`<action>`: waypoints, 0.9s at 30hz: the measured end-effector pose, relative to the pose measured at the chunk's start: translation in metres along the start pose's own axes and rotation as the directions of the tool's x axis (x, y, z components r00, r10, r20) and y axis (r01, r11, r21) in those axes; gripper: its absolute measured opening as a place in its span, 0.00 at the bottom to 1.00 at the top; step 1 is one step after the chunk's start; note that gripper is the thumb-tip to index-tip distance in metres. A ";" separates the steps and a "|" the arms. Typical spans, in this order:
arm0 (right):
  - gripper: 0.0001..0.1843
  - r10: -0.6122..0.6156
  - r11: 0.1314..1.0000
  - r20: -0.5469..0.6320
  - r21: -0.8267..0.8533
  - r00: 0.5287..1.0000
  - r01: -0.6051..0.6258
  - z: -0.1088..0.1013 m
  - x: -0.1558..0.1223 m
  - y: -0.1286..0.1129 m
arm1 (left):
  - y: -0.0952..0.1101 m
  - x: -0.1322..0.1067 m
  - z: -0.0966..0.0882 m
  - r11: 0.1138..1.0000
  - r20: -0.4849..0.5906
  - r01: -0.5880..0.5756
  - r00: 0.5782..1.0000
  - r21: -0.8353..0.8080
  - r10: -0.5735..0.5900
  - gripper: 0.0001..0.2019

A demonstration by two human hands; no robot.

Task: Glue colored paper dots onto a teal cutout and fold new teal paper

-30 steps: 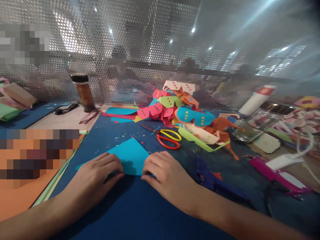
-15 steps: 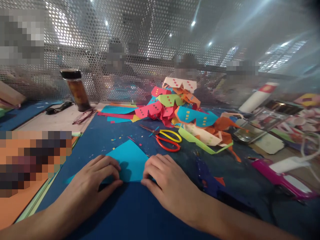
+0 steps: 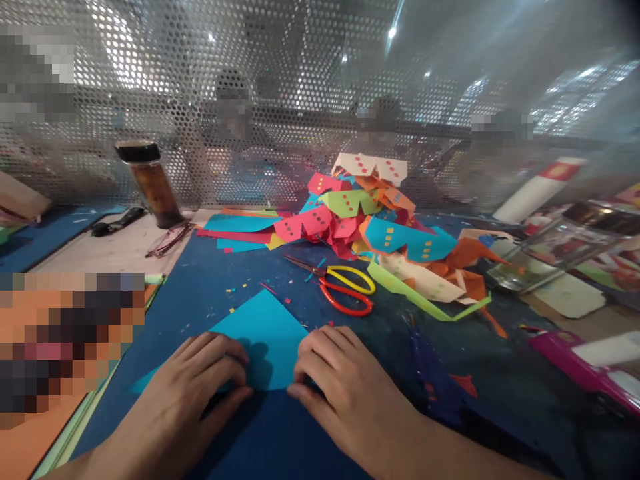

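Blue paper (image 3: 275,339) lies between the left hand (image 3: 187,393) and right hand (image 3: 345,393), both curled at its near edge; pinching or merely resting, I cannot tell. Risk, I judge: uneven pressure could skew the sheet or crease it off-line. Room: perforated screen (image 3: 300,73) beyond the grip. Surface: dark-blue table (image 3: 265,437) under both hands; past them, paper glasses (image 3: 406,241) piled, then scissors (image 3: 324,273); nearer, paper scraps (image 3: 288,301), which could catch beneath it.
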State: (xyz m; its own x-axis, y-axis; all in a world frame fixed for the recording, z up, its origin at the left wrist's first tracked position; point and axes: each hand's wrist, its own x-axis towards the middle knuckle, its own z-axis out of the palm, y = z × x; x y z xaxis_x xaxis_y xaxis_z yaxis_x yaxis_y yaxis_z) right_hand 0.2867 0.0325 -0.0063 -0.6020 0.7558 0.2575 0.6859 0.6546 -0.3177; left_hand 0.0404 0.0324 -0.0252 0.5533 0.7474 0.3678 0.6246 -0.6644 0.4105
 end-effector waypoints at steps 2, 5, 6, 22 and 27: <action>0.06 -0.015 1.000 -0.012 -0.014 1.000 0.015 0.001 0.001 0.000 | -0.001 0.000 0.000 1.000 -0.002 0.014 1.000 -0.020 -0.014 0.06; 0.06 -0.030 0.999 -0.008 -0.029 1.000 0.030 0.001 0.003 0.001 | -0.002 -0.001 0.000 0.999 -0.005 0.020 1.000 -0.032 -0.020 0.05; 0.06 -0.027 0.999 -0.003 -0.027 1.000 0.027 0.001 0.003 0.001 | -0.002 -0.001 0.000 0.999 -0.003 0.024 1.000 -0.031 -0.024 0.05; 0.07 -0.055 0.997 0.009 -0.061 0.998 0.056 0.001 -0.003 -0.002 | 0.002 -0.014 0.002 0.995 -0.009 0.045 0.999 0.089 -0.044 0.05; 0.08 -0.100 0.994 0.023 -0.050 0.995 0.101 0.001 -0.004 -0.007 | 0.009 -0.016 0.001 0.997 -0.007 0.051 0.999 0.064 -0.051 0.06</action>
State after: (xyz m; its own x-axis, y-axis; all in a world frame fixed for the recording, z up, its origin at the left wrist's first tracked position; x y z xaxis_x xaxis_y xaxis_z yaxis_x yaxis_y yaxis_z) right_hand 0.2840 0.0250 -0.0063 -0.6767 0.6861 0.2671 0.6413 0.7275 -0.2439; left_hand 0.0378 0.0151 -0.0284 0.5169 0.7802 0.3523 0.6860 -0.6237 0.3746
